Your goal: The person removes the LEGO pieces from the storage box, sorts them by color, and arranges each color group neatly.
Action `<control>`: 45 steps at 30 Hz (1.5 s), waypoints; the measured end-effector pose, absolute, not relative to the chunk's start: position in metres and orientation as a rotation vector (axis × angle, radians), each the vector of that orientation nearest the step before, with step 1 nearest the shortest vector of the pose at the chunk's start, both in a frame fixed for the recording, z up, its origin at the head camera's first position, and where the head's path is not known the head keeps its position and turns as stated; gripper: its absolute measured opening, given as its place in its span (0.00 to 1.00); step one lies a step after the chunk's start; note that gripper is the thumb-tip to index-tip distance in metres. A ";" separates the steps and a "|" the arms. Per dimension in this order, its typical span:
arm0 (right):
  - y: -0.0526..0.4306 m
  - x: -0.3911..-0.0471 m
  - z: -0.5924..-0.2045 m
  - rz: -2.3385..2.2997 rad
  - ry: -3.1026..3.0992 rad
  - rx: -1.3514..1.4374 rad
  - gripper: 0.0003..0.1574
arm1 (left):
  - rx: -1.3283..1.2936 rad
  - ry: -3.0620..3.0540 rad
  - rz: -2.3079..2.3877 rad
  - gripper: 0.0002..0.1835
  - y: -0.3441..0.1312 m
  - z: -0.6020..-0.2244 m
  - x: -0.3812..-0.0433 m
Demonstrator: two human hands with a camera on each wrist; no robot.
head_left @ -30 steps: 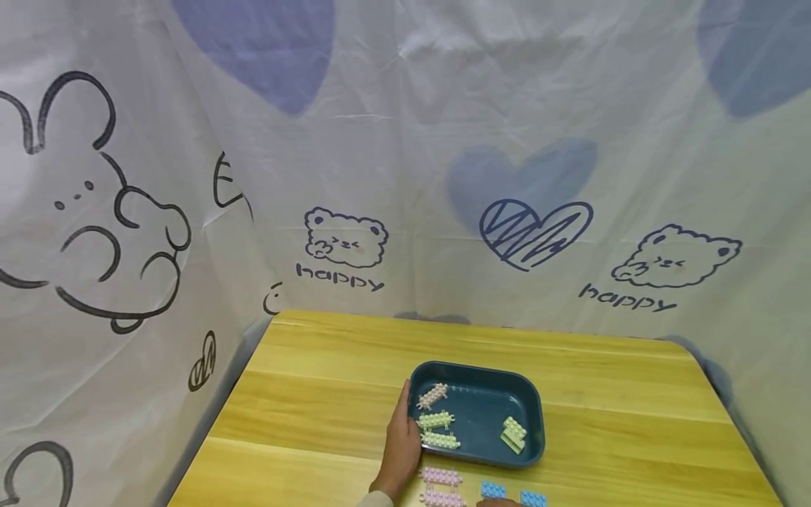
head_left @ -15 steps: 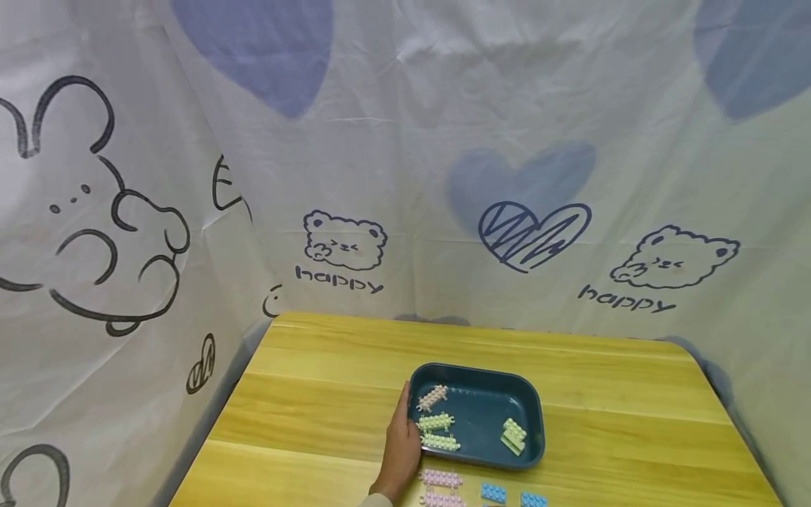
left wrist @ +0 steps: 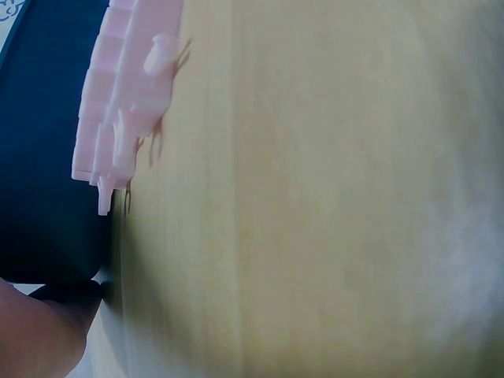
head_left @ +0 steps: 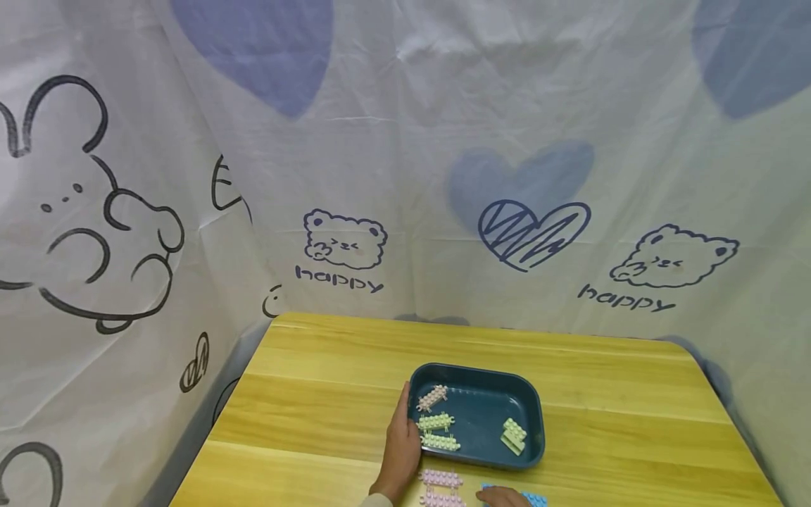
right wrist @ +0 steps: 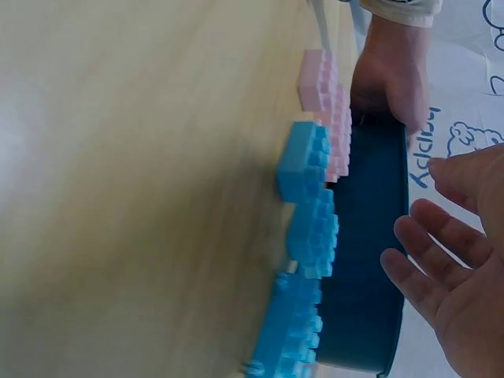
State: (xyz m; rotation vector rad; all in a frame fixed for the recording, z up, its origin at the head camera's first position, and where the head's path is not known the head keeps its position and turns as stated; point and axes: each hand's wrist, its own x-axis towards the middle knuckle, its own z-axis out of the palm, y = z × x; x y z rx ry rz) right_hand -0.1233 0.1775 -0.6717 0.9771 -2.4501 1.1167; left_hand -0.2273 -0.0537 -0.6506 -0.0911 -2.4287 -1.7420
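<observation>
My left hand [head_left: 400, 447] lies along the left wall of a dark teal tray [head_left: 478, 458], fingers straight against its outside. In the left wrist view only part of that hand [left wrist: 39, 335] shows, at the tray's end. My right hand [head_left: 503, 497] is over blue toy building bricks [head_left: 538, 501] in front of the tray and partly covers them. The right wrist view shows this hand [right wrist: 465, 260] with loosely bent, spread fingers and nothing in them. Several blue bricks [right wrist: 303, 161] stand below and beside it. Pink bricks with side pegs [head_left: 441, 479] lie between my hands.
Inside the tray, two pale green pegged bricks [head_left: 437, 422] and a beige one [head_left: 433, 398] lie at the left. Yellow-green bricks [head_left: 513, 435] lie at the right. A printed cloth [head_left: 412, 176] hangs behind the wooden table [head_left: 329, 373].
My right hand dips almost out of the head view, then comes back up over the blue bricks, covering more of them. My left hand and the tray stay in place.
</observation>
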 end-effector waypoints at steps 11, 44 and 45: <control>0.165 -0.133 -0.631 0.645 -2.387 0.671 0.33 | -0.094 -2.430 -1.745 0.37 -0.055 -0.653 -0.229; 0.117 -0.238 -0.599 0.792 -2.733 0.837 0.23 | -0.115 -2.446 -1.712 0.37 -0.055 -0.649 -0.228; 0.115 -0.241 -0.600 0.794 -2.741 0.855 0.23 | -0.113 -2.443 -1.713 0.37 -0.056 -0.649 -0.229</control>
